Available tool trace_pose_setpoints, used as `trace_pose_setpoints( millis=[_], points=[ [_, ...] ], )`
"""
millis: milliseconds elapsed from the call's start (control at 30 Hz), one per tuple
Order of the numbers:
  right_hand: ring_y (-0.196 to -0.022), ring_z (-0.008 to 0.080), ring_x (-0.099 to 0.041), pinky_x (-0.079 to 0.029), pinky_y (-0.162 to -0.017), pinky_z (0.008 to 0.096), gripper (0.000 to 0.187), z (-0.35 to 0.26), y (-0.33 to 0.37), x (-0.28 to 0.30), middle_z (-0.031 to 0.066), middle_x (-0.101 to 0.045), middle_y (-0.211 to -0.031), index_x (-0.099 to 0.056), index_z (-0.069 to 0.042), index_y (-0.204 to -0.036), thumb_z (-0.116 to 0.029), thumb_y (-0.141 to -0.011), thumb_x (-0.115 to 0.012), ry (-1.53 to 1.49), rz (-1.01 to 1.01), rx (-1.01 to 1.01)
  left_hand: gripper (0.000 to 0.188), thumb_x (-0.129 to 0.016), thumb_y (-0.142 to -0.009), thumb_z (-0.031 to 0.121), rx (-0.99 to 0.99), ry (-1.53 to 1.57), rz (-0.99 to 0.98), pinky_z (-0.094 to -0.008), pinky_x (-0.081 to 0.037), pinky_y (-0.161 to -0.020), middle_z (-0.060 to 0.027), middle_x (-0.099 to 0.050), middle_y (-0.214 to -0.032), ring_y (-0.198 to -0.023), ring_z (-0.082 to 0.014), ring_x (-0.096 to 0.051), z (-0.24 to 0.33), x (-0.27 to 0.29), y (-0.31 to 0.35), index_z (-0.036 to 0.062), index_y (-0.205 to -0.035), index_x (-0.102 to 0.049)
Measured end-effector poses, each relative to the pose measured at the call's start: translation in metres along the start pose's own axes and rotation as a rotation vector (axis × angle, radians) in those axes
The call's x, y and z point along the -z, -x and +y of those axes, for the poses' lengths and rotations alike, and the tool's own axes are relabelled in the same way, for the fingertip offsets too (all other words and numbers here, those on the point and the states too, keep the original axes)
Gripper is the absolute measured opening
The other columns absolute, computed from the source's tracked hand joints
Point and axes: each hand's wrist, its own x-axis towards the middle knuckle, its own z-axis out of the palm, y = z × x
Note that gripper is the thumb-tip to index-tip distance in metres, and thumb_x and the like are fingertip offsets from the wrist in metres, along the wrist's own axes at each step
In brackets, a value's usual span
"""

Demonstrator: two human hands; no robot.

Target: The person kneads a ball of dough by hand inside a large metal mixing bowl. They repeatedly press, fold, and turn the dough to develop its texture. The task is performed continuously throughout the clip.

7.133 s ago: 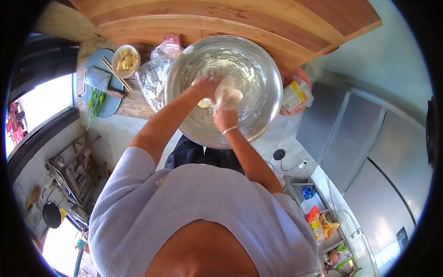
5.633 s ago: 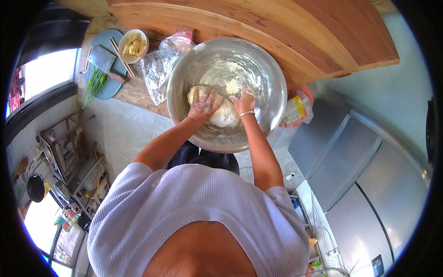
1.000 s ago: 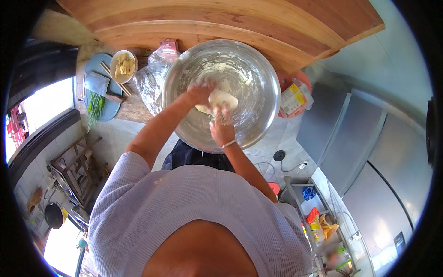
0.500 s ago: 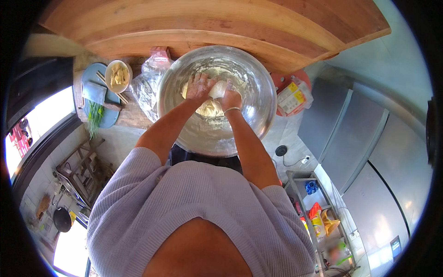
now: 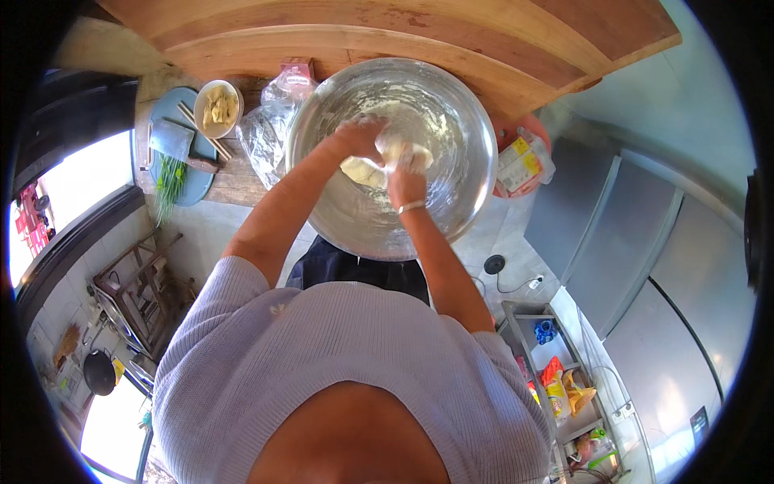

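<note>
A wide metal basin [image 5: 347,230] stands in front of me, its inside streaked with flour. At its bottom lies a lump of pale yellowish dough [image 5: 363,172], partly hidden by my hands. My right hand [image 5: 406,179], with a pale bracelet at its wrist, grips a whitish rounded thing [image 5: 413,151]; motion blur hides its exact kind. Just left of it, my left hand [image 5: 360,137] is raised over the dough, near the basin's far side. Its fingers are smeared by motion, and I cannot see whether they hold anything.
Left of the basin are a clear plastic bag [image 5: 264,141], a bowl [image 5: 230,127] of yellowish pieces, chopsticks [image 5: 216,147], and a blue board [image 5: 193,192] with a cleaver [image 5: 172,139] and green stalks [image 5: 170,187]. A package [image 5: 520,168] sits on a red stool at the right.
My left hand has lifted from the dough, where its fingers were spread. The whitish thing has shifted to the right with my right hand. The basin appears slightly higher and further right in view.
</note>
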Motion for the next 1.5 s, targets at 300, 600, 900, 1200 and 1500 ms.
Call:
trace_pose_setpoints(
  millis=[300,600,900,1200,1500],
  points=[
    [-0.078,0.0341,-0.062,-0.049,-0.072,0.0445,0.04,-0.025,0.051,0.069,0.0195,-0.063,-0.085,-0.064,-0.001,-0.095,-0.03,-0.068,-0.07,-0.102,-0.688,-0.08,0.066,-0.059,-0.077,0.028,0.071,-0.545,0.357,-0.0614,-0.013,-0.104,-0.0157,-0.036,-0.138,-0.129,-0.0312,-0.032,0.037,-0.098,0.062,0.0247,-0.137,-0.032],
    [-0.075,0.0323,-0.063,-0.049,-0.073,0.0403,0.034,0.001,-0.01,0.014,0.0186,-0.064,-0.077,-0.067,-0.002,-0.072,-0.034,-0.066,-0.073,-0.023,-0.695,0.04,0.064,-0.053,-0.082,0.03,-0.008,-0.589,0.558,-0.062,-0.013,-0.104,-0.0141,-0.032,-0.14,-0.131,-0.033,-0.028,0.001,-0.103,0.019,0.0275,-0.14,-0.025],
    [-0.067,0.0231,-0.063,-0.051,-0.055,0.0369,0.023,0.006,0.057,0.014,0.0117,-0.062,-0.071,-0.06,0.001,-0.086,-0.019,-0.076,-0.066,-0.469,0.053,-0.276,0.107,-0.079,-0.056,0.038,0.034,-0.434,0.445,-0.0553,-0.021,-0.105,-0.0135,-0.028,-0.141,-0.131,-0.0316,-0.026,0.026,-0.064,0.068,0.0192,-0.142,-0.02],
    [-0.079,0.0221,-0.065,-0.054,-0.055,0.0301,0.023,0.009,0.008,-0.005,0.0095,-0.06,-0.089,-0.05,-0.003,-0.098,-0.001,-0.075,-0.055,-1.365,-0.276,-0.69,0.06,-0.056,-0.078,0.026,0.116,-0.499,0.625,-0.0496,-0.036,-0.095,-0.0137,-0.048,-0.127,-0.118,-0.0314,-0.044,0.005,-0.056,0.024,0.0168,-0.135,-0.037],
    [-0.07,0.0333,-0.062,-0.048,-0.063,0.0424,0.008,-0.016,-0.06,0.04,0.0175,-0.06,-0.07,-0.059,-0.005,-0.069,-0.01,-0.063,-0.06,-0.211,-0.325,-0.104,0.089,-0.079,-0.058,0.037,0.39,0.641,0.411,-0.0415,-0.043,-0.089,-0.0239,-0.055,-0.115,-0.109,-0.0367,-0.053,0.004,-0.103,0.017,0.0042,-0.129,-0.036]
  ],
)
